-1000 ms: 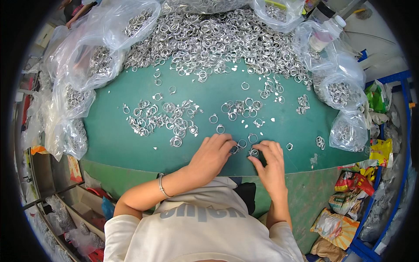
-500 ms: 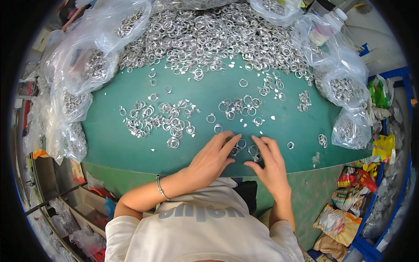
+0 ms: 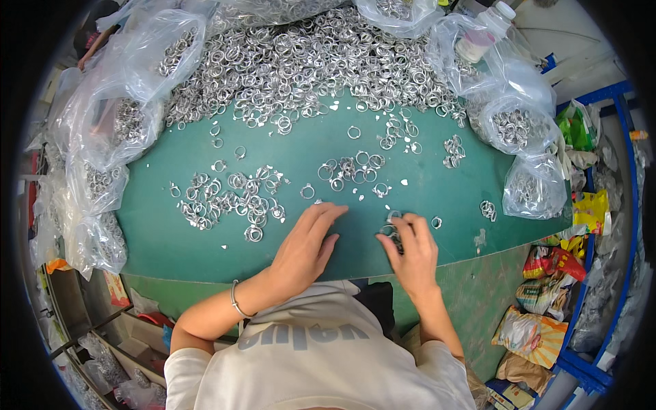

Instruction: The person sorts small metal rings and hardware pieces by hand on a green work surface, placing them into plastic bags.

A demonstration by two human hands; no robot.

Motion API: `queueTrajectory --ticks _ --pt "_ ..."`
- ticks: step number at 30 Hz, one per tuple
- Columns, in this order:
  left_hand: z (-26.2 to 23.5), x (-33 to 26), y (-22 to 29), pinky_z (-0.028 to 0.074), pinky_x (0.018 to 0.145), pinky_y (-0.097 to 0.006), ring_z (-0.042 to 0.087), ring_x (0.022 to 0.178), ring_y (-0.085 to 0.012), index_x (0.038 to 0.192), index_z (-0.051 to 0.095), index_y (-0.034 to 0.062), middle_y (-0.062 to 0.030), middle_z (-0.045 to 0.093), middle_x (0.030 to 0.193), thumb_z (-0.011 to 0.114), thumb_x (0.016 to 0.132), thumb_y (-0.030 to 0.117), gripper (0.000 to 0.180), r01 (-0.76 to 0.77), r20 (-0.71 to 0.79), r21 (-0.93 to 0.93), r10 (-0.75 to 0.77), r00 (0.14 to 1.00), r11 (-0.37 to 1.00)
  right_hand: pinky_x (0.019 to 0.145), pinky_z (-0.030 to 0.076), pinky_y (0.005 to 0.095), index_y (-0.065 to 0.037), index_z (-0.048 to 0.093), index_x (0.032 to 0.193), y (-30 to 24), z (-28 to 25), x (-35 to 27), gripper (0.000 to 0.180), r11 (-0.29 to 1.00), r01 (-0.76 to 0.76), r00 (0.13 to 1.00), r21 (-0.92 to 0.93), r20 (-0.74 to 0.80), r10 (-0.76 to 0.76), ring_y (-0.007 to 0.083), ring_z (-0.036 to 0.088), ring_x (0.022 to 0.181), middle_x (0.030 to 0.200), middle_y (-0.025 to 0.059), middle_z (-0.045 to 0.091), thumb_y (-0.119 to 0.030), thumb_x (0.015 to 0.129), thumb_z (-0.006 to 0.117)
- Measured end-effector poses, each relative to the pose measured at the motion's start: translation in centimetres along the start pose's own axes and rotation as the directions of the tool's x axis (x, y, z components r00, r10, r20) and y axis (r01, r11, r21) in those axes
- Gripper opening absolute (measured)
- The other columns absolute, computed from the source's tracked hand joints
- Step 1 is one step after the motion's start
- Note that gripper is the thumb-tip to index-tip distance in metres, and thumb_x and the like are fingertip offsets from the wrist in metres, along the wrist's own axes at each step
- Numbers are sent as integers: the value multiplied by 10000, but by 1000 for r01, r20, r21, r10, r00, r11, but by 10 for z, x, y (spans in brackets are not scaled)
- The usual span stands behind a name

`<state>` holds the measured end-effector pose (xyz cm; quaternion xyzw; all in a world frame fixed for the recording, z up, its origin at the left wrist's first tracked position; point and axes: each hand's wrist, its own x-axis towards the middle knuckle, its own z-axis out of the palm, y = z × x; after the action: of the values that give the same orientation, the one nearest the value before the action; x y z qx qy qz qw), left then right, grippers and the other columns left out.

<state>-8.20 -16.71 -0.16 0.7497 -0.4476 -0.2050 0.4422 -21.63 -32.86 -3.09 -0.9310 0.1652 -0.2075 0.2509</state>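
Silvery metal rings lie loose on a green table (image 3: 287,157). My right hand (image 3: 415,254) bends its thumb and fingers around a few rings (image 3: 388,231) near the front edge; the fingers partly cover them. To the left, my left hand (image 3: 304,239) rests over the table, fingers stretched out and thumb apart, holding nothing that shows. One ring peeks out at its fingertips. Beyond my hands sits a small group of rings (image 3: 355,169), and a larger loose cluster (image 3: 239,198) lies farther left.
A big heap of rings (image 3: 307,61) covers the far side. Clear plastic bags of rings flank it, left (image 3: 102,164) and right (image 3: 533,184). A white bottle (image 3: 482,34) stands at the far right. Colourful packets (image 3: 533,342) fill a blue rack on the right.
My left hand has drawn away leftward from the rings between my hands. My right hand has curled its fingers in around a few of them. The whole view has shifted slightly.
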Motion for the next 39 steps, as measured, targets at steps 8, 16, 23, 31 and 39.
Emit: queueTrajectory --ticks 8,16,23,31,39 --pt "7 22 1 415 836 -386 500 977 -298 1137 531 20 -126 492 1115 634 750 -29 403 -177 53 232 169 984 956 664 464 362 1 615 973 19 -32 0 244 970 -210 955 -124 -238 177 303 556 806 929 138 540 -47 747 694" --pt "-1 23 -4 392 849 -390 495 995 -297 1133 536 30 -126 493 1125 645 750 -4 400 -139 37 278 134 990 951 675 462 364 7 605 863 42 -61 28 89 988 -120 963 -99 -252 92 292 566 749 821 141 556 12 784 646" --pt "-3 24 -2 380 850 -381 472 1053 -302 1179 521 41 -128 480 1162 639 762 19 434 -122 28 354 120 992 927 752 452 395 1 605 963 86 -110 120 157 884 -74 847 -461 -497 -188 323 567 844 927 155 604 -14 807 614" --pt "17 60 -9 334 954 -531 369 1226 -351 1247 496 96 -118 401 1339 656 775 116 498 -232 95 580 218 971 781 810 441 395 3 605 1036 57 -80 84 280 932 -316 947 -176 -3 320 343 539 921 1010 166 582 -73 774 669" --pt "20 81 -34 285 1015 -569 343 1269 -354 1194 550 97 -123 377 1371 648 799 163 412 -229 117 635 201 973 738 870 416 416 10 537 1116 93 -36 89 443 971 -158 987 -180 -65 148 342 490 1009 1110 175 510 -70 719 717"
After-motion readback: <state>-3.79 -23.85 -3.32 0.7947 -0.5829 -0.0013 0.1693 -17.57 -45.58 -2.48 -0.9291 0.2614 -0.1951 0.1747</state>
